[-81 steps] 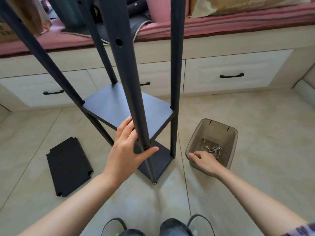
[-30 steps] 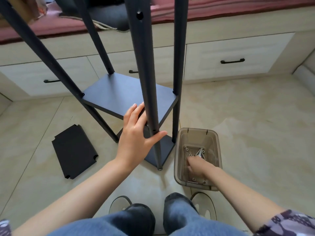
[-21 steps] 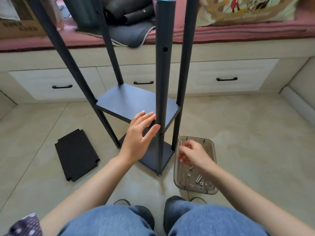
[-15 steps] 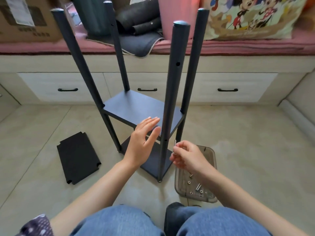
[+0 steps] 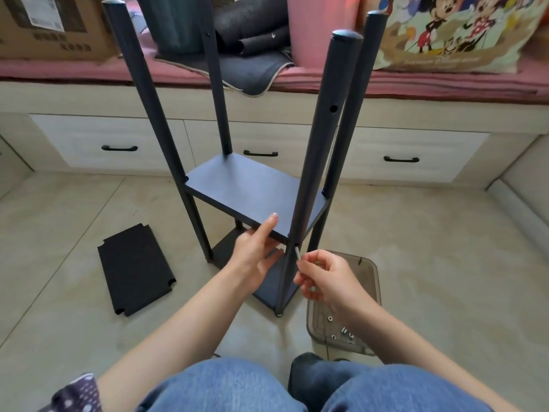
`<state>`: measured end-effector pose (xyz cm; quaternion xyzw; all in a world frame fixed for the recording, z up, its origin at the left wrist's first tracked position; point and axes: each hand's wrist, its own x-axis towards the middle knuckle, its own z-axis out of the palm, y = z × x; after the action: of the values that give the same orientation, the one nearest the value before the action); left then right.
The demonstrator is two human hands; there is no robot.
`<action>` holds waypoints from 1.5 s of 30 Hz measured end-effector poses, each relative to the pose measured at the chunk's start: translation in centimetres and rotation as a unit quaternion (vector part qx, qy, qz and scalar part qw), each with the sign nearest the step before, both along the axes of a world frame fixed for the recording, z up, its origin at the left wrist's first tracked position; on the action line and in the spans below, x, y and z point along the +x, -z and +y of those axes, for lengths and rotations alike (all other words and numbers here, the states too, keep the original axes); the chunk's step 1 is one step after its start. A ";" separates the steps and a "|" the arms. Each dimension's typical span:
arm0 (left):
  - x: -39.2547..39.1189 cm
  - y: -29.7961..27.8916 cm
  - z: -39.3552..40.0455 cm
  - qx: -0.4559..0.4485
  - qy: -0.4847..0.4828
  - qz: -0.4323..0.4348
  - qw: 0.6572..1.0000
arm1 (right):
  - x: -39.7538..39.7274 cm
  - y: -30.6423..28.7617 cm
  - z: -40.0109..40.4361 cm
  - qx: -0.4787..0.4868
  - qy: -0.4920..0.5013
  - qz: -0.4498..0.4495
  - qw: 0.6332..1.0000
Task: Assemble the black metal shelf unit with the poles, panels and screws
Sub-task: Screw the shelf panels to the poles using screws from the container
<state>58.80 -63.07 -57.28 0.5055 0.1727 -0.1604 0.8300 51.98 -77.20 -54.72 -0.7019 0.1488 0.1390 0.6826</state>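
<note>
The black shelf unit stands on the floor with several upright poles and two fitted panels. My left hand (image 5: 256, 257) grips the front edge of the middle panel (image 5: 252, 191), index finger lying along its top and the other fingers underneath. My right hand (image 5: 325, 279) pinches a silver screw (image 5: 297, 253), its tip at a hole in the near pole (image 5: 319, 162), level with the panel's corner. A loose black panel (image 5: 135, 267) lies flat on the floor to the left.
A translucent brown bin (image 5: 356, 319) with several screws sits on the floor by my right forearm. White drawers (image 5: 401, 156) run under a pink-cushioned bench (image 5: 445, 81) behind the shelf. A cardboard box (image 5: 50, 28) stands on the bench at left. My knees fill the bottom.
My right hand left the bin with a screw and rose to the near pole. My left hand slid from the pole to the middle panel's edge. The view tilted up.
</note>
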 end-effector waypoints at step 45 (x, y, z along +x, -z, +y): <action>0.8 0.9 0.1 -0.115 0.130 -0.075 0.982 | 1.2 -0.9 0.1 -0.002 0.055 -0.031 0.998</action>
<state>59.57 -62.95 -58.22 0.4355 0.0233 -0.2474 0.8652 53.20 -77.14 -53.82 -0.6980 0.1658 0.0790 0.6921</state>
